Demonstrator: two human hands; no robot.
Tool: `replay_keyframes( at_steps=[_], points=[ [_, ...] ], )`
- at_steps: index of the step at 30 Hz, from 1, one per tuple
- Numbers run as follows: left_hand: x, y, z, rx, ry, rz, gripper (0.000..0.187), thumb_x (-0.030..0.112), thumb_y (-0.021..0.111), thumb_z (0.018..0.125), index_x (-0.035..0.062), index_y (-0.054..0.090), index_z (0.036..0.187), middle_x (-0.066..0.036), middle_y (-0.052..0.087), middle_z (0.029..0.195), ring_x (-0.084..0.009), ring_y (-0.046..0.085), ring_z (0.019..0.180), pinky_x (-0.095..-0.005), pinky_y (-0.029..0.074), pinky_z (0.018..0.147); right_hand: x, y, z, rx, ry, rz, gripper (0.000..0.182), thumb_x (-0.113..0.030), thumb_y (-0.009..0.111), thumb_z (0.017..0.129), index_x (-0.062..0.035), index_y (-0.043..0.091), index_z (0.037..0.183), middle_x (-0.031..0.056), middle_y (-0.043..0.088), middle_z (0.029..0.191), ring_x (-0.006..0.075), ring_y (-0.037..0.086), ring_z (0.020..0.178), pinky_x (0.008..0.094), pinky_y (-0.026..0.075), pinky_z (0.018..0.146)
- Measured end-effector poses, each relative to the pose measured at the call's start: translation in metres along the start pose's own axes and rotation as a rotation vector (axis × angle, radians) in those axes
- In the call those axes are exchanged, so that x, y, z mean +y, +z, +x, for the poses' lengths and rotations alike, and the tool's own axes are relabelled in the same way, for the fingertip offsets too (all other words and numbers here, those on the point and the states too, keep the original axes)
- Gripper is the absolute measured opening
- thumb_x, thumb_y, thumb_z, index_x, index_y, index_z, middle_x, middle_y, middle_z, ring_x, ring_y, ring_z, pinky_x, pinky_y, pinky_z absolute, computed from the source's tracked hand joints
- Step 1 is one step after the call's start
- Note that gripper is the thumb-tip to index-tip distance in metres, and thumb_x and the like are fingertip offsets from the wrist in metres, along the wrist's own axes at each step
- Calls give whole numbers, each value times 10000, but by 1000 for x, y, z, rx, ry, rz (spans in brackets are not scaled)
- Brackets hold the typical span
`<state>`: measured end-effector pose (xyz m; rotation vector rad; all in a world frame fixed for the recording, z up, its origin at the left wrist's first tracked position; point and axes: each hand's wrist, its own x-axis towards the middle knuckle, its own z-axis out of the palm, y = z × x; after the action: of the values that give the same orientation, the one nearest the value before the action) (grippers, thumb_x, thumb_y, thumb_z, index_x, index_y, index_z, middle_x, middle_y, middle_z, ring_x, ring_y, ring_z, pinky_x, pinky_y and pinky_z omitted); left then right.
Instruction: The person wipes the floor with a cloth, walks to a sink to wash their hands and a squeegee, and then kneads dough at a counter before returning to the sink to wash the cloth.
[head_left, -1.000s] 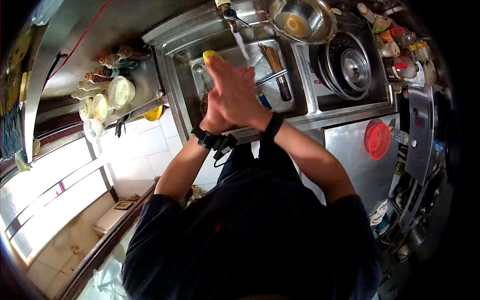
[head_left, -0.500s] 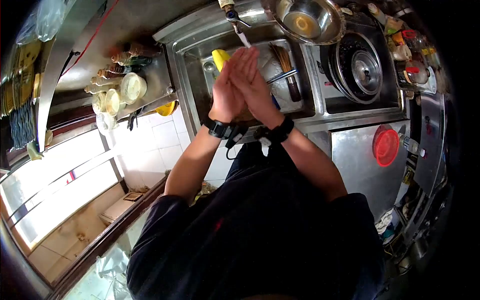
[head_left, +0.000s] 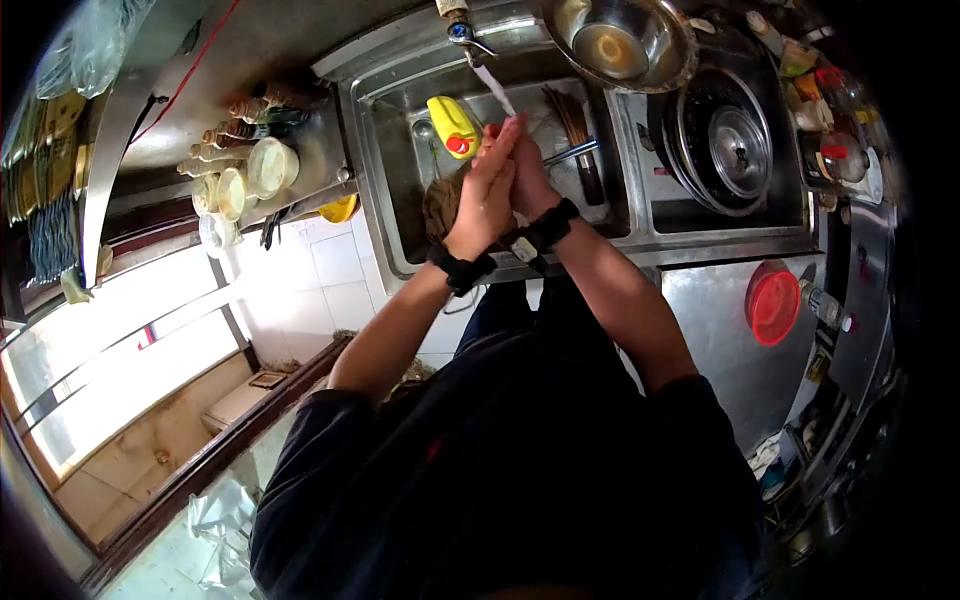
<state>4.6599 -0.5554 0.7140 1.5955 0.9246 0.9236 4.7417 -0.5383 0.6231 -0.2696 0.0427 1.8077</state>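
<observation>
My left hand (head_left: 487, 193) and my right hand (head_left: 533, 184) press against each other, palm to palm, over the sink (head_left: 386, 185). The left fingers lie stretched along the right hand, whose own fingers are partly hidden. From the faucet (head_left: 462, 34) a stream of water (head_left: 493, 88) runs down onto the fingertips. Just left of them lies a yellow bottle (head_left: 448, 120) with a red cap. A bundled brush (head_left: 573, 122) with a dark handle rests in the sink on the right. Brown cloth-like material (head_left: 441, 208) shows beside my left wrist.
A metal bowl (head_left: 655, 72) stands at the sink's back edge. Dark round pans (head_left: 690, 150) fill the right basin. Tubs (head_left: 270, 168) and several bottles line the left shelf. A red basket (head_left: 773, 306) sits on the metal counter (head_left: 700, 330).
My hands have drawn slightly down and toward me, turning against each other, with the fingers now lower below the faucet. More of the yellow bottle and its red cap shows.
</observation>
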Motion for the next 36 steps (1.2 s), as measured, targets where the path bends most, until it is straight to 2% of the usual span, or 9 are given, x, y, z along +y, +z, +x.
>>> replay_keyframes(
  at_steps=[5,7,10,13,19,21,24,29,36],
  points=[
    [-10,-19,22,-92,238,489,278,43,539,805,-13,627,1062,-168,602,1159,-344,516,1172,-388,356,1047,7,-26,5,-50,52,-432,287,-328,446,993,-60,541,1031,73,592,957,192,579,893,322,478,784],
    [-10,-31,33,-366,157,566,234,78,540,815,-9,630,1013,-142,633,1047,-348,581,1006,-420,444,915,0,-34,3,-392,-906,-1928,224,-221,507,937,-26,586,1013,131,613,969,235,594,946,343,482,809],
    [-61,-50,46,-437,385,769,247,58,513,810,-24,607,1023,-156,640,953,-339,600,891,-410,479,792,-24,-28,13,-678,-383,-2229,201,-147,533,877,-19,609,1013,183,604,1015,290,590,979,385,479,832],
    [-96,-61,57,-396,540,981,269,55,506,791,-18,615,1026,-182,646,913,-335,607,874,-395,485,777,-39,3,19,-661,-337,-2385,220,-150,522,895,15,575,1029,175,611,1000,310,611,923,378,486,810],
    [-100,-42,87,276,-897,-562,344,320,344,1021,43,547,1039,-101,623,941,-240,613,822,-370,496,792,-35,-3,57,-163,-603,-1674,238,-173,493,918,43,591,896,161,626,852,344,613,805,397,499,744],
    [-121,-41,92,253,-858,-672,396,385,281,1028,73,522,987,-74,604,911,-223,585,760,-379,500,751,-31,-23,75,-56,-579,-1610,254,-201,499,936,31,600,912,114,629,790,291,628,708,357,513,656],
    [-84,-28,101,412,-997,-659,396,369,264,1030,78,510,920,-64,556,812,-203,522,657,-361,484,667,-36,-26,90,279,-14,-796,265,-246,575,917,17,613,913,67,618,726,163,628,622,300,500,525],
    [-142,-55,99,-46,-782,-1232,341,343,300,1018,73,485,922,-79,540,830,-216,515,683,-379,466,673,-39,-50,128,360,52,-1335,264,-260,611,867,-16,636,964,170,668,870,302,663,750,390,518,630],
    [-121,-43,98,516,-985,-760,321,374,400,988,66,436,907,-73,475,753,-201,454,622,-349,414,600,-45,-58,129,-75,-17,-2306,253,-221,497,892,-4,591,980,268,636,878,447,619,854,528,487,747]
  ],
)
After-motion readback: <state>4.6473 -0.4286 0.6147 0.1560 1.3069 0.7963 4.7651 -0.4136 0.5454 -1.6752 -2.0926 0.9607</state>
